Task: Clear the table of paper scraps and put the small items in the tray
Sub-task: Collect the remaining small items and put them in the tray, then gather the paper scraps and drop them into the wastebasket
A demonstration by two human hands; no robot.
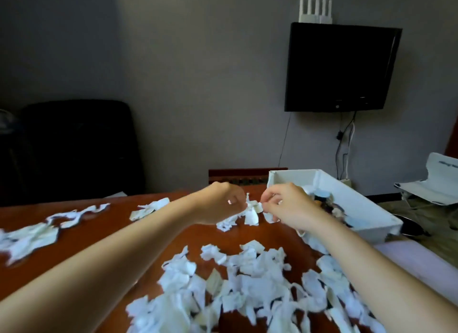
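Two hands share one crumpled white paper scrap here: the left hand has its fingers curled onto the scrap's left edge, the right hand has its fingers bunched on the right edge, both pinching it, so it hangs between them, up off the wood. Just beyond the right hand sits the white rectangular tray, at the far right edge of the reddish-brown wooden tabletop, with a blurry bunch of small items inside, can't make out what they are. Loads more torn white paper scraps are heaped on the near side, plus a looser batch strung along the left. Back wall has a black flat TV with a white router on top, and a black chair stands at the far left behind the tabletop.
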